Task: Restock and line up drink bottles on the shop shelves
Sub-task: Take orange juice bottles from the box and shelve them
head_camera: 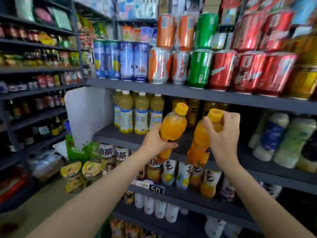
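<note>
Holding two orange juice bottles at frame centre — left hand (155, 140) wraps one bottle (172, 127), right hand (223, 134) grips the other (199, 143) near its cap.

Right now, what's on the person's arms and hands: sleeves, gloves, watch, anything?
Nothing visible. Both forearms are bare up to the frame edge, with no sleeve in view. The left hand and right hand have no gloves, rings, watch or wristband.

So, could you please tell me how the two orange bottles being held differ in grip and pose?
The left hand grips the left orange bottle round its middle, while the right hand holds the right orange bottle near its neck. The left one is higher. Both lean right and have yellow caps.
</note>
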`<state>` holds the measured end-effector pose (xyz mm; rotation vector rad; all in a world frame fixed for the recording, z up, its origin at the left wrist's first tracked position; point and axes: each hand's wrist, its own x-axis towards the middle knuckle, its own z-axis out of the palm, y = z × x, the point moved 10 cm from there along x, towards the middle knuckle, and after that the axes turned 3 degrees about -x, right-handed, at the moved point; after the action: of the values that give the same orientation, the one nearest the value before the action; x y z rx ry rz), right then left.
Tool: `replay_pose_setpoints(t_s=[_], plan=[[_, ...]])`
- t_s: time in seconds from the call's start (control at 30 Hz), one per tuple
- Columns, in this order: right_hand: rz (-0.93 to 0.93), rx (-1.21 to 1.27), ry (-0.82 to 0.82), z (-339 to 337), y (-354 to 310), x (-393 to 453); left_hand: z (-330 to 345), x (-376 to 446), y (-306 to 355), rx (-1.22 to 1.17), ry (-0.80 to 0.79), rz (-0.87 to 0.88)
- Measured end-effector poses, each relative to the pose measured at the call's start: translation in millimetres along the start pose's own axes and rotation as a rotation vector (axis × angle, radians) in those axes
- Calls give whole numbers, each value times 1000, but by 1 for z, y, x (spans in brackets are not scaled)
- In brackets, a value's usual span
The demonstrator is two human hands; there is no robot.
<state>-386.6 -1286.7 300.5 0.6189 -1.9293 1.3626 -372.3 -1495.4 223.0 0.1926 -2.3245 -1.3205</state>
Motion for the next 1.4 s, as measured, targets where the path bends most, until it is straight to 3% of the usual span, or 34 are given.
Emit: replay_pose_setpoints(t_s=[0.13,0.3,0.5,0.7,1.0,1.27,1.4], plan=[[-56,-73,28,-15,44,25,57,38,8,-92,-30,-4],[88,-31,4,-15,97,56,94,67,-17,-166,9,-97],[206,-27,-412,36,144,51,99,96,-34,-197,84,-188],[273,92,-285,33,169,47,97,96,-31,-82,151,-125],[380,-337,-423,68,228,33,98,78,-61,229,72,-157],[525,-224,-459,111,246,60,96,83,-59,224,39,-144],[690,-94,-521,129,266,40,95,89,-57,285,40,-134]])
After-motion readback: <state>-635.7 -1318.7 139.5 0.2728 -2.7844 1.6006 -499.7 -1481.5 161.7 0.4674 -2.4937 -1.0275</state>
